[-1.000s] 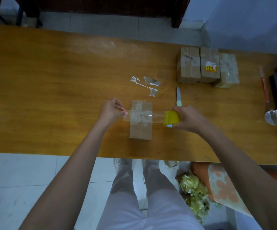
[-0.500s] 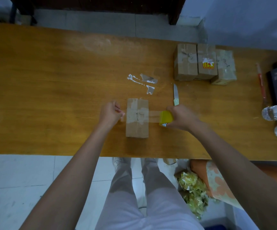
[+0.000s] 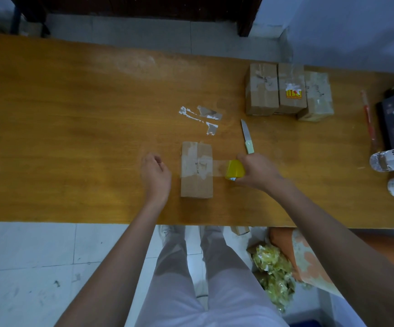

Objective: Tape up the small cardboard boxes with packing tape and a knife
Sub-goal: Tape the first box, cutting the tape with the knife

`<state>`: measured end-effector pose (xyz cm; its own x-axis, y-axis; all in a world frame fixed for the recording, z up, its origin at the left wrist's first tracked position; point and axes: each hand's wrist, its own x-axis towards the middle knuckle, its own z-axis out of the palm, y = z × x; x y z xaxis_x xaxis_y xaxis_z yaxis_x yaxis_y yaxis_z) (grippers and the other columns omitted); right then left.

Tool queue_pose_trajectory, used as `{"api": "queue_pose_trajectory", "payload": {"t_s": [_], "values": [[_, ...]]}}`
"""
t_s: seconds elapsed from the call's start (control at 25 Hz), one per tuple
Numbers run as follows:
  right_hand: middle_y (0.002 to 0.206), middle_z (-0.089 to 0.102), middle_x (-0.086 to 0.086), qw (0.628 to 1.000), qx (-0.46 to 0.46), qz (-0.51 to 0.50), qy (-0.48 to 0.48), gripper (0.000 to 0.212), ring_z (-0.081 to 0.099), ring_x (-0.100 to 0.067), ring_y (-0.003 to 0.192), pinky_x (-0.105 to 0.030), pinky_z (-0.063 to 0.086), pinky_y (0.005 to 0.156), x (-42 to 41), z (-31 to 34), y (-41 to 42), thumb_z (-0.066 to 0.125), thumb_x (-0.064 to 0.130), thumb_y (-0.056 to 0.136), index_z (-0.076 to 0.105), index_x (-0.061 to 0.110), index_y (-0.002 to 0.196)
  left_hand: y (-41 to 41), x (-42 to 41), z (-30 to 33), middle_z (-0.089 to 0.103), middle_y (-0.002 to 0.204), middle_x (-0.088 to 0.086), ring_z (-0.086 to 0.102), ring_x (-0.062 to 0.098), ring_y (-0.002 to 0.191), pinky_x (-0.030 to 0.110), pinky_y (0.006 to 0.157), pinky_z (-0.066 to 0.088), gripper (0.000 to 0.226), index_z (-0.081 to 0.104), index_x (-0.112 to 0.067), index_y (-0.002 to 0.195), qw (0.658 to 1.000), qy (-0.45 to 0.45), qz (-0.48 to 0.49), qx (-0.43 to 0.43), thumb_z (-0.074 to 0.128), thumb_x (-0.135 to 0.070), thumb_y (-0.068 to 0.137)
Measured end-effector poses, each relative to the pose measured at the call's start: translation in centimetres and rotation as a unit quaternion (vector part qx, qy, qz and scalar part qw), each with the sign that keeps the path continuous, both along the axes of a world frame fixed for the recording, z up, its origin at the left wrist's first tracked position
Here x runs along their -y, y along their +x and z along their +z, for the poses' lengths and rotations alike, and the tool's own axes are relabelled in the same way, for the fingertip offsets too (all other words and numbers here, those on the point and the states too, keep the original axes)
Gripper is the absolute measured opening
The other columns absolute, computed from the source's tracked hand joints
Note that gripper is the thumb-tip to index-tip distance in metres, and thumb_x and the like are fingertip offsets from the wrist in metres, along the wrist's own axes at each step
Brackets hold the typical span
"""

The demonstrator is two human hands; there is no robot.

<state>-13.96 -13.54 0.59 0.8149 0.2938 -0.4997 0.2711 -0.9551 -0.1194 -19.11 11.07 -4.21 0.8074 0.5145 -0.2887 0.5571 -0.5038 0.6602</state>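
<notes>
one small brown cardboard box point(image 3: 197, 185) lies flat near the front edge of the long orange-brown wooden table point(image 3: 73, 128), with a strip of clear packing tape point(image 3: 217, 166) running across its top and off its right side to a yellow roll of tape point(image 3: 234, 169). the right hand point(image 3: 257, 172) grips that roll, fingers curled round it, just right of the box. the left hand point(image 3: 155, 174) sits on the table just left of the box, apart from it, fingers loosely curled with nothing in them as far as the view lets one tell. a small knife with a pale green handle and bare steel blade point(image 3: 247, 137) lies on the table just behind the right hand, blade pointing away from the person. three taped cardboard boxes point(image 3: 288, 90) stand side by side, touching, at the far right of the table. some torn scraps of white and clear tape point(image 3: 203, 116) are stuck to the wood behind the small box. a clear plastic bottle with a white label point(image 3: 391, 160) lies on its side at the right edge, and a thin red stick point(image 3: 369, 119) lies near it.
</notes>
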Motion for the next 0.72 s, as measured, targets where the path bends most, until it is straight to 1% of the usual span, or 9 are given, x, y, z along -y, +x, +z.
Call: {"api": "queue_pose_trajectory", "payload": {"t_s": [0.04, 0.08, 0.12, 0.2, 0.28, 0.36, 0.48, 0.56, 0.72], "values": [[0.084, 0.059, -0.001, 1.000, 0.001, 0.001, 0.001, 0.038, 0.055, -0.017, 0.075, -0.029, 0.042, 0.054, -0.1, 0.0, 0.0, 0.078, 0.040, 0.075, 0.056, 0.018, 0.098, -0.6, 0.6, 0.6, 0.057, 0.106, 0.005, 0.057, 0.014, 0.090, 0.018, 0.069, 0.043, 0.009, 0.052, -0.014, 0.102, 1.000, 0.007, 0.004, 0.024, 0.055, -0.015, 0.094], [0.085, 0.060, -0.002, 1.000, 0.002, 0.002, -0.001, 0.038, 0.056, -0.017, 0.075, -0.031, 0.045, 0.055, -0.2, 0.0, 0.0, 0.078, 0.041, 0.075, 0.056, 0.018, 0.097, -1.1, 1.6, 1.2, 0.054, 0.114, 0.006, 0.056, 0.012, 0.096, 0.016, 0.072, 0.044, 0.021, 0.051, -0.012, 0.111, 0.999, 0.009, -0.010, 0.032, 0.056, -0.023, 0.094], [0.085, 0.060, -0.002, 1.000, 0.003, 0.004, -0.004, 0.038, 0.056, -0.018, 0.076, -0.031, 0.047, 0.056, -0.3, 0.0, 0.0, 0.078, 0.041, 0.075, 0.056, 0.019, 0.097, -1.7, 2.8, 1.5, 0.050, 0.124, 0.009, 0.054, 0.015, 0.106, 0.019, 0.081, 0.047, 0.041, 0.047, -0.009, 0.124, 0.999, 0.020, -0.042, 0.021, 0.057, -0.034, 0.093], [0.084, 0.060, -0.003, 1.000, 0.007, 0.007, -0.012, 0.037, 0.057, -0.018, 0.075, -0.031, 0.045, 0.055, -0.4, 0.0, 0.0, 0.077, 0.041, 0.075, 0.056, 0.019, 0.095, -2.6, 5.6, 1.8, 0.035, 0.144, 0.017, 0.040, 0.028, 0.130, 0.035, 0.103, 0.045, 0.079, 0.029, -0.002, 0.145, 0.987, 0.077, -0.135, -0.031, 0.054, -0.054, 0.090], [0.082, 0.060, -0.002, 1.000, 0.007, 0.010, -0.015, 0.036, 0.058, -0.019, 0.074, -0.030, 0.042, 0.054, -0.5, 0.1, 0.1, 0.077, 0.042, 0.075, 0.056, 0.018, 0.093, -3.2, 7.8, 1.6, 0.022, 0.152, 0.022, 0.026, 0.036, 0.139, 0.044, 0.114, 0.033, 0.099, 0.012, 0.000, 0.150, 0.971, 0.124, -0.193, -0.067, 0.053, -0.063, 0.086], [0.080, 0.058, -0.001, 1.000, 0.003, 0.013, -0.009, 0.036, 0.059, -0.020, 0.075, -0.029, 0.040, 0.054, -0.4, 0.1, 0.1, 0.077, 0.040, 0.075, 0.055, 0.018, 0.092, -3.3, 8.9, 1.1, 0.018, 0.153, 0.025, 0.023, 0.039, 0.139, 0.044, 0.114, 0.029, 0.106, 0.005, 0.000, 0.152, 0.967, 0.133, -0.197, -0.093, 0.057, -0.063, 0.084], [0.082, 0.058, -0.001, 1.000, -0.004, 0.006, -0.002, 0.036, 0.057, -0.019, 0.076, -0.027, 0.038, 0.053, -0.4, 0.2, 0.0, 0.078, 0.039, 0.075, 0.056, 0.018, 0.094, -3.0, 9.8, 0.6, 0.022, 0.150, 0.025, 0.029, 0.040, 0.134, 0.044, 0.111, 0.031, 0.110, 0.002, -0.001, 0.152, 0.968, 0.133, -0.175, -0.118, 0.062, -0.059, 0.081], [0.083, 0.059, -0.001, 1.000, -0.005, 0.000, -0.004, 0.037, 0.055, -0.017, 0.075, -0.027, 0.037, 0.052, -0.4, 0.3, 0.0, 0.078, 0.039, 0.075, 0.056, 0.018, 0.096, -2.7, 9.9, 0.7, 0.026, 0.147, 0.024, 0.032, 0.038, 0.130, 0.043, 0.108, 0.034, 0.110, 0.005, -0.001, 0.152, 0.969, 0.137, -0.163, -0.123, 0.063, -0.058, 0.078], [0.094, 0.061, -0.002, 1.000, 0.004, 0.022, 0.019, 0.039, 0.058, -0.020, 0.082, -0.033, 0.049, 0.062, -0.8, 0.6, -0.2, 0.076, 0.038, 0.077, 0.055, 0.019, 0.103, -3.0, 7.5, 0.7, 0.040, 0.131, 0.022, 0.043, 0.034, 0.115, 0.040, 0.095, 0.043, 0.104, 0.016, -0.003, 0.150, 0.970, 0.158, -0.161, -0.090, 0.065, -0.056, 0.075]]}}
